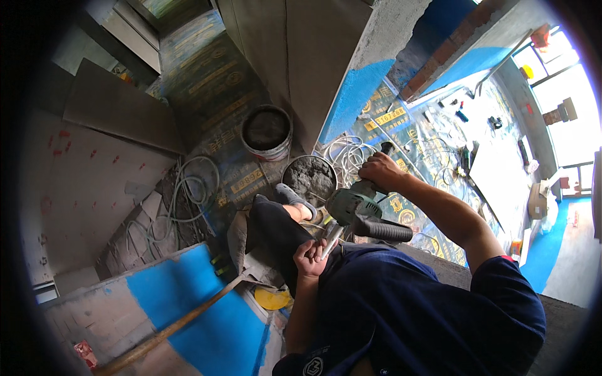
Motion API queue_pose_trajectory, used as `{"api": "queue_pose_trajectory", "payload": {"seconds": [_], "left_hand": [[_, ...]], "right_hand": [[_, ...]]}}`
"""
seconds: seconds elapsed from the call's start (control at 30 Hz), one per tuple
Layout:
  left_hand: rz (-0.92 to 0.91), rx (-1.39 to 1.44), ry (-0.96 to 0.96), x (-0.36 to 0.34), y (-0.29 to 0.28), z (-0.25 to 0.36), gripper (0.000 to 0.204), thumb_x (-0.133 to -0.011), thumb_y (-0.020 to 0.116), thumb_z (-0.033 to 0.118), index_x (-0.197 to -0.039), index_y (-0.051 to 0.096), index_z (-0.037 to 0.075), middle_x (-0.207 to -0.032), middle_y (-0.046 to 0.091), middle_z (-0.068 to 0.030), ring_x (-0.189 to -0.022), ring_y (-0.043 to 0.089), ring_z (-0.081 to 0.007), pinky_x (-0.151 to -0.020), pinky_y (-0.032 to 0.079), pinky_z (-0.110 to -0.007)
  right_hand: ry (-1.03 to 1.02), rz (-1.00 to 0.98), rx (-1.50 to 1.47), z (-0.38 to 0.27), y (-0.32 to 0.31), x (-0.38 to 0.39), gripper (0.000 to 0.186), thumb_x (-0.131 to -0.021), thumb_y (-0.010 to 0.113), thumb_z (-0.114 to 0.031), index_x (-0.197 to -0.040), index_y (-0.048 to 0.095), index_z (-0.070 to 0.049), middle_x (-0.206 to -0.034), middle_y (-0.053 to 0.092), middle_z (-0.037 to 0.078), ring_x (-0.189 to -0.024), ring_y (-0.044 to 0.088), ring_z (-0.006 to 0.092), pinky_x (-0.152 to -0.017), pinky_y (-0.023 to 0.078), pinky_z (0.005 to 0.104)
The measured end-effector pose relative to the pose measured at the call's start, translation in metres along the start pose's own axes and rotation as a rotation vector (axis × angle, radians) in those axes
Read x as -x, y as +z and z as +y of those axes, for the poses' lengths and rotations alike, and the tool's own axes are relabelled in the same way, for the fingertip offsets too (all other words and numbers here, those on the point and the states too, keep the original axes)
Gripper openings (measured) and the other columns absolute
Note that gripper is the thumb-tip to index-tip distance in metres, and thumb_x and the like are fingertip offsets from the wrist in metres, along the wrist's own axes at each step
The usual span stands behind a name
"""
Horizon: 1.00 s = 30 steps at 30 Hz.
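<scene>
My right hand [380,169] grips the upper handle of a dusty green power tool [351,203], which has a black ribbed grip [387,230] sticking out to the right. My left hand [310,257] is closed on a short silver metal piece [330,242] at the lower end of the tool. Behind the tool stand a round tub of grey mix [310,182] and a bucket [266,135] of dark grey material. My leg in black trousers and a grey shoe [295,197] is beside the tub.
Hoses lie coiled at left [197,188] and cables at centre [345,150]. A wooden-handled shovel [182,324] crosses the lower left. Large boards [122,109] lean at left. Small tools [463,116] litter the covered floor at right. A blue-coated wall edge [354,94] rises behind the tub.
</scene>
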<state>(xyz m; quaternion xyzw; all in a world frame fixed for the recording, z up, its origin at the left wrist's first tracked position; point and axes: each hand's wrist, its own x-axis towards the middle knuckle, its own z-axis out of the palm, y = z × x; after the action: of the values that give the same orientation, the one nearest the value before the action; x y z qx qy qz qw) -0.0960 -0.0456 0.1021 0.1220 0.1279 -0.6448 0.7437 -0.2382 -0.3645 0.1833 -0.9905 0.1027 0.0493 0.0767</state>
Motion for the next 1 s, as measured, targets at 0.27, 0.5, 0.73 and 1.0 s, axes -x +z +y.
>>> {"api": "queue_pose_trajectory", "payload": {"seconds": [0.27, 0.5, 0.73, 1.0], "left_hand": [[0.046, 0.012, 0.058, -0.001, -0.001, -0.001, 0.045, -0.085, 0.053, 0.019, -0.047, 0.029, 0.015, -0.045, 0.037, -0.0044, -0.071, 0.054, -0.0145, -0.109, 0.03, -0.056], [0.047, 0.042, 0.093, 0.0, -0.009, -0.003, 0.045, -0.086, 0.052, 0.02, -0.047, 0.029, 0.015, -0.044, 0.036, -0.0047, -0.07, 0.054, -0.0162, -0.107, 0.033, -0.057], [0.087, 0.001, 0.132, -0.002, 0.004, -0.004, 0.047, -0.087, 0.052, 0.02, -0.047, 0.029, 0.016, -0.043, 0.033, -0.0037, -0.075, 0.055, -0.0177, -0.104, 0.035, -0.06], [0.263, -0.026, 0.23, -0.014, -0.013, -0.012, 0.045, -0.086, 0.055, 0.015, -0.049, 0.03, 0.017, -0.045, 0.031, -0.0014, -0.044, 0.038, -0.0149, -0.078, 0.045, -0.035]], "right_hand": [[-0.049, 0.02, 0.044, -0.002, -0.012, -0.024, 0.005, -0.072, 0.063, -0.019, -0.076, 0.065, -0.018, -0.078, 0.064, 0.0, -0.085, 0.063, 0.0211, -0.078, 0.045, 0.0363], [-0.101, 0.028, 0.08, -0.003, -0.02, -0.044, 0.002, -0.072, 0.063, -0.018, -0.072, 0.064, -0.018, -0.078, 0.065, 0.001, -0.085, 0.063, 0.0221, -0.078, 0.045, 0.0359], [-0.072, -0.012, 0.089, 0.0, -0.016, -0.039, 0.002, -0.072, 0.062, -0.019, -0.073, 0.064, -0.018, -0.078, 0.065, 0.0, -0.086, 0.063, 0.0208, -0.08, 0.044, 0.0353], [0.022, -0.008, 0.109, -0.007, -0.014, -0.022, 0.002, -0.073, 0.062, -0.019, -0.072, 0.063, -0.017, -0.077, 0.064, 0.001, -0.085, 0.062, 0.0206, -0.081, 0.044, 0.0343]]}}
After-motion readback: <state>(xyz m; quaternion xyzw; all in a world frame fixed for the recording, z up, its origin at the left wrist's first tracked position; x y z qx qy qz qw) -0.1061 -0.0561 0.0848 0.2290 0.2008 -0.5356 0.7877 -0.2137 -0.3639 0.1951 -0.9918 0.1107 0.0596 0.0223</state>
